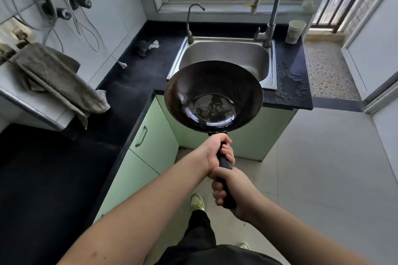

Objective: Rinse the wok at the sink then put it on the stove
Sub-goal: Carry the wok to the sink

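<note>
A black wok hangs in the air before the steel sink, its far rim over the sink's front edge. Its bowl faces up and shines wet at the bottom. Both hands grip its black handle: my left hand higher up near the bowl, my right hand lower at the handle's end. A tall tap stands at the sink's right rear and a thin tap at its left rear. No stove shows in this view.
The black L-shaped counter runs left and toward me, over green cabinets. A grey towel drapes over a white box at left. A plastic cup stands right of the sink, with water splashed on the counter nearby. Tiled floor lies to the right.
</note>
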A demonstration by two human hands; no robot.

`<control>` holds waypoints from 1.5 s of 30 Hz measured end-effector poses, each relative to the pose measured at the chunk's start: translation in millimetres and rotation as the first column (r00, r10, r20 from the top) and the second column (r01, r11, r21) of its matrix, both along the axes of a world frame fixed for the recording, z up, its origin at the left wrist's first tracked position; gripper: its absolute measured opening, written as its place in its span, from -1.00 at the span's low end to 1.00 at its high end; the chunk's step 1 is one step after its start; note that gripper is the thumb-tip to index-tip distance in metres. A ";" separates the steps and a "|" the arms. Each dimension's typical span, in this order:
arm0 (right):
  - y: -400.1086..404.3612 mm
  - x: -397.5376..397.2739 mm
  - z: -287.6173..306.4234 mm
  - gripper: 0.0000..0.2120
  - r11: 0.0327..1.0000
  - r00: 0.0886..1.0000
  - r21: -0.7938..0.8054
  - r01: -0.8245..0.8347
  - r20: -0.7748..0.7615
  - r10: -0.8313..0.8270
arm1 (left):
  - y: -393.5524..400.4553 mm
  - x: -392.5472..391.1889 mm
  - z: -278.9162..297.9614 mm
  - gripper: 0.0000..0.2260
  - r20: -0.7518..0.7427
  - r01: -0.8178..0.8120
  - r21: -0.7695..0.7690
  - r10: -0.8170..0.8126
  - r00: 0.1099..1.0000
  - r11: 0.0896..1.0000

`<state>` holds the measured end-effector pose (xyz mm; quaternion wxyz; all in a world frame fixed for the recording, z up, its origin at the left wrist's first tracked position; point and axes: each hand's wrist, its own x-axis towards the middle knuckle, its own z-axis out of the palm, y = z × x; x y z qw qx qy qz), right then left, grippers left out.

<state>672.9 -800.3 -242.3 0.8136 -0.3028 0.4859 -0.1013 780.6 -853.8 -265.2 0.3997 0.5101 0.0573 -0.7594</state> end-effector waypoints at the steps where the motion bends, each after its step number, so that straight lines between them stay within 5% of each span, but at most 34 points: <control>1: -8.6 7.7 -0.2 -0.80 1.000 1.000 -0.009 -0.001 -0.010 0.001 | -9.0 7.6 -2.8 -0.71 -0.015 -0.003 -0.008 0.003 1.000 1.000; 16: -133.3 132.2 5.9 -0.81 0.987 0.984 0.002 0.162 -0.069 -0.161 | -150.7 123.7 -12.4 -0.61 -0.058 0.116 -0.038 -0.118 0.991 0.992; 45: -396.5 134.5 -60.5 -0.82 0.908 0.982 0.376 0.183 -0.103 -0.155 | -393.0 116.4 -83.4 -0.73 -0.040 0.051 0.258 -0.042 0.998 0.965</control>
